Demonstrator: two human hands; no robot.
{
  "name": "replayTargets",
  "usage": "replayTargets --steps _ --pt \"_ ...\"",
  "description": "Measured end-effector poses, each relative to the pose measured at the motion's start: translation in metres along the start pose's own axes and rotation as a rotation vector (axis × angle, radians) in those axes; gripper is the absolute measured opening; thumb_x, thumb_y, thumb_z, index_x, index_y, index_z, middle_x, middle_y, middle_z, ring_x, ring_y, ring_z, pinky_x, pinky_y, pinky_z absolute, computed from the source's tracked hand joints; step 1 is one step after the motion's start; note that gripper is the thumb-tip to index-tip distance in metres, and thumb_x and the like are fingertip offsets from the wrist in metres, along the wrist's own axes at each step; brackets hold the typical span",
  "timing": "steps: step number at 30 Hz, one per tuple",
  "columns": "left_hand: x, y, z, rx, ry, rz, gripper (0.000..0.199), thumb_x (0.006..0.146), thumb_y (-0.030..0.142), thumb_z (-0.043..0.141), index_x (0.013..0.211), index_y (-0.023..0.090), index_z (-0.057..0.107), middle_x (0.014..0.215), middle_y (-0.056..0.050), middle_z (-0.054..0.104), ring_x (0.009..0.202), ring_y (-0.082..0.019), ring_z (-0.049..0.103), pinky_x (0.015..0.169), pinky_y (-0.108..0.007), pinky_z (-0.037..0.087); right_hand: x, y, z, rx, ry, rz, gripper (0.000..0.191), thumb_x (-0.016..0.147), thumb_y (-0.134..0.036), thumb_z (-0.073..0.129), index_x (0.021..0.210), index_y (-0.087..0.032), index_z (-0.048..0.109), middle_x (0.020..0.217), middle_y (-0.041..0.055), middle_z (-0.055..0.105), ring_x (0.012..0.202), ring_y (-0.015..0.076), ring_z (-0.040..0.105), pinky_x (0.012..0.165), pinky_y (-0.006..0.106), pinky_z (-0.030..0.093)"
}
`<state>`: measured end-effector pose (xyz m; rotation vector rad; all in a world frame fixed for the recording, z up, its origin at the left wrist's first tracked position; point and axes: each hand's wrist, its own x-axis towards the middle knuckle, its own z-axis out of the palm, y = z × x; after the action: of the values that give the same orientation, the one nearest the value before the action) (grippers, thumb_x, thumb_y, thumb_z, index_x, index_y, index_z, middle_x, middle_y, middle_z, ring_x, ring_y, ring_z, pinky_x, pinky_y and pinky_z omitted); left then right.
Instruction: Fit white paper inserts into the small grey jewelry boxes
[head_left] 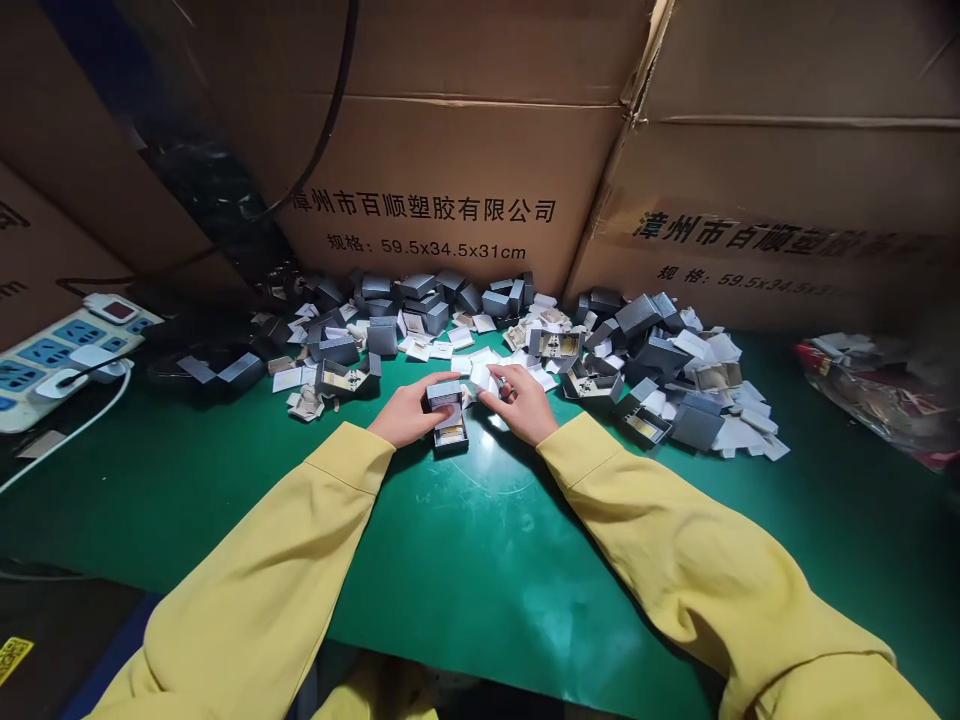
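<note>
In the middle of the green table, my left hand (415, 412) is closed around a small dark grey box (451, 436) whose lid stands open. White and yellowish contents show inside it. Just to the right, the fingers of my right hand (520, 402) pinch a small white card piece (484, 378), close beside the box. Loose white card pieces (440, 350) lie on the table beyond both hands. Another open grey box (349, 378) sits to the left of my left hand.
Piles of grey boxes and white pieces (660, 345) spread along the back of the green table (450, 560). Large cardboard cartons (450, 150) wall off the rear. A power strip (67, 355) with cables lies at left, a clear plastic bag (877, 400) at right.
</note>
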<state>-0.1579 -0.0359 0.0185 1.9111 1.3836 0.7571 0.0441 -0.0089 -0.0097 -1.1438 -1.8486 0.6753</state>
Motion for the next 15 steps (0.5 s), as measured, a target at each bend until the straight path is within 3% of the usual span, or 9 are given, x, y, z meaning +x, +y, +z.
replayTargets --steps 5,15 --pt "0.0012 -0.0010 -0.0003 -0.109 -0.047 -0.007 0.059 0.068 0.028 0.060 0.125 0.017 0.048 0.107 -0.006 0.063 0.089 -0.019 0.060 0.080 -0.030 0.048 -0.0001 0.0021 0.0012 0.002 -0.006 -0.016 0.037 0.074 -0.035 0.061 0.107 -0.019 0.059 0.096 0.0055 0.057 0.067 0.0122 0.051 0.065 0.028 0.047" --pt "-0.0008 0.0030 -0.0002 -0.104 -0.076 -0.014 0.073 0.063 0.024 0.064 0.131 0.020 0.041 0.107 -0.006 0.062 0.083 -0.018 0.060 0.077 -0.030 0.048 0.0005 0.0024 0.0015 0.002 -0.022 -0.031 0.036 0.074 -0.037 0.061 0.106 -0.020 0.059 0.094 0.0049 0.058 0.064 0.0119 0.051 0.066 0.029 0.047"
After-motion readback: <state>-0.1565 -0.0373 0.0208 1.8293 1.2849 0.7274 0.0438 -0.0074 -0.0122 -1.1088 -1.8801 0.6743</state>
